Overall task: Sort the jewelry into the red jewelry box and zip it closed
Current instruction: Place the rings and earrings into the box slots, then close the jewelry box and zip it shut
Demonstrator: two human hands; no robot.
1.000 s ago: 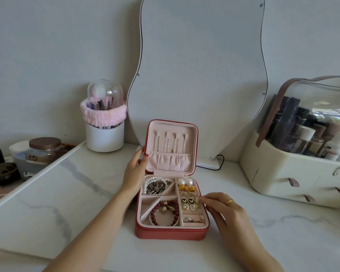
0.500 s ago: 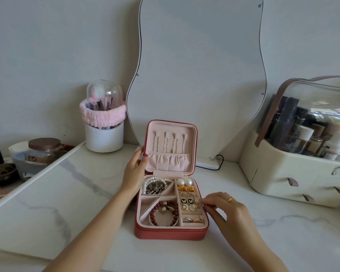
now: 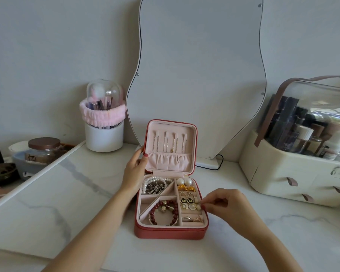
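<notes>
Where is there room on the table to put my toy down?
Bare marble lies left of the red jewelry box, between the left arm and the white brush pot. More lies in front of the box, between both arms, and right of the right hand, below the cream organizer. It is crowded behind the box, by the mirror base and its cable.

- Soft, even daylight fills the scene; nothing is dim or blown out.
- Pale window-like glare sits on the clear organiser lid [image 3: 322, 107], up and to the right of the right hand [image 3: 222, 205].
- Faint, short shadows lie beside the left hand [image 3: 133, 169] and just under the right one.
- Wide-angle bending curves the countertop [image 3: 47, 203] edge, far left of the left hand.
- Small pieces near the right fingertips look slightly soft, perhaps from compression.
</notes>
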